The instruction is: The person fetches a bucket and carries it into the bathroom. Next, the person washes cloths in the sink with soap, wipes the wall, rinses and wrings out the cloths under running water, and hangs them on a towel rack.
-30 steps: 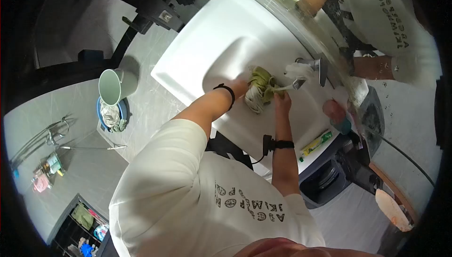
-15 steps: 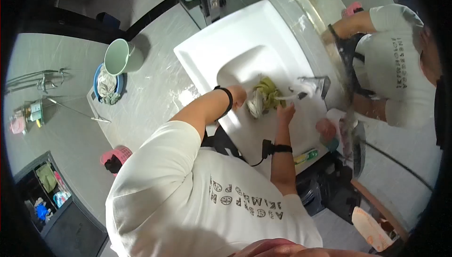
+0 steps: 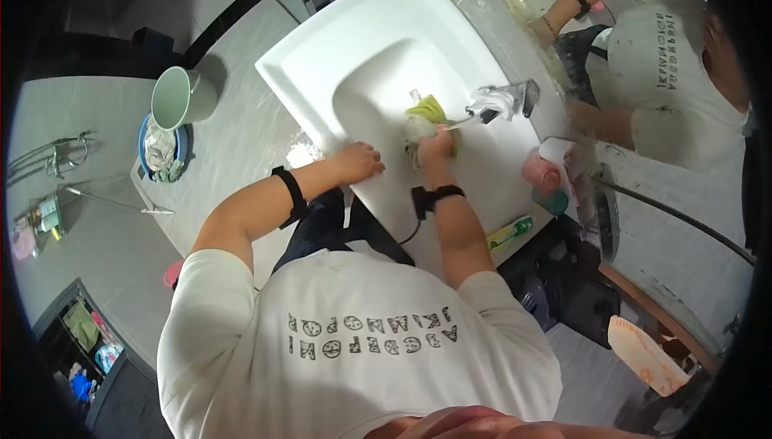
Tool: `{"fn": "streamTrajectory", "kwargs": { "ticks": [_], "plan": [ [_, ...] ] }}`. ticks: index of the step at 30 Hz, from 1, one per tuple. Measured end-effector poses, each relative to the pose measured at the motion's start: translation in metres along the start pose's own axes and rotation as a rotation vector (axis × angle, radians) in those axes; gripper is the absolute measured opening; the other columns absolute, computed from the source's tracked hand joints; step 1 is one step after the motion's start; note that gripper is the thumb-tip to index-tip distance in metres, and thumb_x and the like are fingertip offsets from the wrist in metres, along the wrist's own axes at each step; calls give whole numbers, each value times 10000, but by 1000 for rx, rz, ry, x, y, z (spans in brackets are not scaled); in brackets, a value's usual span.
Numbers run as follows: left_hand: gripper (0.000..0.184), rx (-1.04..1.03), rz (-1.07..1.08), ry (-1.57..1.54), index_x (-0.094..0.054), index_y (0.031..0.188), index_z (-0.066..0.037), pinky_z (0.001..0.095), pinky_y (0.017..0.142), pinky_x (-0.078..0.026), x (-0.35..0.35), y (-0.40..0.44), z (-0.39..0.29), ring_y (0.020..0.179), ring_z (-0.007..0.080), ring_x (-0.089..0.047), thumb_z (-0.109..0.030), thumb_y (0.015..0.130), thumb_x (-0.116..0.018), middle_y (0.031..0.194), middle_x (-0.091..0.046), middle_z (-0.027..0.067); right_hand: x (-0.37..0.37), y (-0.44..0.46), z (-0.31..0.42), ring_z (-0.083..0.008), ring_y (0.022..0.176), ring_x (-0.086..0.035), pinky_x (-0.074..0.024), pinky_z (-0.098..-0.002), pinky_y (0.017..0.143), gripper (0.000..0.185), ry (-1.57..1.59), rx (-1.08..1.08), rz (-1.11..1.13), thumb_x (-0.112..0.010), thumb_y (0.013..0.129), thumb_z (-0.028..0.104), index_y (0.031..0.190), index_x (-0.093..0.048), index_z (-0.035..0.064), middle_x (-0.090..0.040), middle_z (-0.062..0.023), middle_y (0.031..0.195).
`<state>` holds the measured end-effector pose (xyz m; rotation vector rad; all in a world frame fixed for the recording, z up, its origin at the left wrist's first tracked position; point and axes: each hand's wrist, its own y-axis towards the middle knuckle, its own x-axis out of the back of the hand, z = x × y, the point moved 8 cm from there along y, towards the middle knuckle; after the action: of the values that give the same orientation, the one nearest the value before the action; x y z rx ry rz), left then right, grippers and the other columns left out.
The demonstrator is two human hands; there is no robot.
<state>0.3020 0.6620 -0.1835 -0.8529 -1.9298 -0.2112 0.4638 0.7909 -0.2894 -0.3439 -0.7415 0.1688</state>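
In the basin of the white sink (image 3: 305,61) lies a wet-looking, yellow-green and white cloth (image 3: 426,111), bunched up. My right hand (image 3: 436,148) is closed on its near side, hiding part of it. Resting on the sink's front rim, my left hand (image 3: 356,162) holds nothing, its fingers loosely bent and a little apart. The metal faucet (image 3: 498,104) sits on the right side of the sink, and a pale streak like running water reaches from it toward the cloth.
A pink cup (image 3: 540,172) and a green-and-yellow packet (image 3: 511,232) sit on the sink's right end. On the floor at left stand a pale green bucket (image 3: 183,100) and a blue basin (image 3: 186,143) holding cloths. A mirror (image 3: 643,141) runs along the right.
My left hand has moved from beside the cloth back to the front rim. My right hand has moved onto the cloth, which is more compact now. The view has shifted.
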Motion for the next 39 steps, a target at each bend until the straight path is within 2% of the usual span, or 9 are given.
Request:
{"fn": "streamTrajectory", "kwargs": {
  "ticks": [7, 9, 14, 16, 21, 26, 31, 37, 39],
  "plan": [
    [247, 263, -75, -154, -607, 1020, -123, 365, 743, -479, 44, -25, 23, 871, 266, -591, -142, 785, -533, 943, -610, 87, 110, -58, 21, -196, 817, -492, -425, -320, 712, 493, 728, -300, -107, -614, 603, 24, 1065, -446, 2, -479, -86, 947],
    [227, 350, -475, -324, -593, 1028, -101, 365, 734, -485, 90, -58, 30, 822, 270, -605, -131, 819, -511, 965, -622, 97, 109, -59, 20, -196, 861, -486, -423, -316, 733, 508, 674, -216, -91, -613, 632, 54, 1107, -439, 4, -465, -84, 986],
    [190, 808, -678, -943, -524, 1020, -49, 336, 605, -504, 106, -191, 46, 718, 189, -624, -122, 846, -498, 800, -614, 107, 87, -43, 31, -172, 750, -544, -456, -291, 659, 212, -123, 244, 95, -581, 787, 98, 976, -566, 5, -579, -79, 849],
    [159, 771, -1047, -1478, -493, 990, -58, 309, 541, -497, 90, -265, 47, 694, 159, -571, -133, 850, -494, 756, -565, 76, 57, -29, 13, -168, 711, -556, -464, -290, 609, 204, 499, 330, 339, -586, 794, 119, 976, -576, 26, -587, -54, 810],
    [209, 978, -1526, -923, -442, 1041, -49, 274, 561, -513, 90, -487, 6, 727, 143, -555, 33, 848, -441, 804, -527, 65, 25, -84, 162, -115, 742, -515, -387, -241, 596, 340, 137, 52, 402, -529, 781, 121, 1116, -487, 84, -562, -31, 884],
    [251, 1158, -2046, -833, -431, 1075, -31, 273, 516, -509, 5, -683, -70, 647, 136, -562, 69, 844, -431, 848, -539, 77, -57, -184, 298, -128, 818, -528, -389, -260, 630, 272, 208, 372, 523, -479, 832, 129, 1098, -506, 81, -568, -44, 945],
    [184, 1342, -2172, -874, -462, 1062, -57, 236, 496, -474, -78, -844, -139, 657, 118, -572, -27, 883, -432, 840, -559, 69, -196, -314, 371, -104, 742, -537, -390, -206, 586, 249, 249, 428, 708, -513, 821, 95, 1068, -530, 66, -583, -31, 886],
    [205, 148, -2510, -1554, -493, 1062, -51, 263, 687, -497, -100, -936, -142, 832, 215, -604, -60, 865, -436, 1009, -568, 136, -344, -451, 446, -84, 722, -539, -429, -206, 645, 195, 174, 476, 1032, -552, 839, 150, 1001, -550, 42, -584, -26, 855],
    [243, 66, -2564, -1355, -487, 1084, -33, 298, 773, -504, -79, -966, -135, 921, 281, -584, -20, 849, -424, 1080, -538, 180, -372, -472, 468, -100, 761, -569, -437, -213, 645, 192, 126, 517, 1055, -534, 840, 135, 1008, -549, 43, -608, -51, 901]
  ]
}}
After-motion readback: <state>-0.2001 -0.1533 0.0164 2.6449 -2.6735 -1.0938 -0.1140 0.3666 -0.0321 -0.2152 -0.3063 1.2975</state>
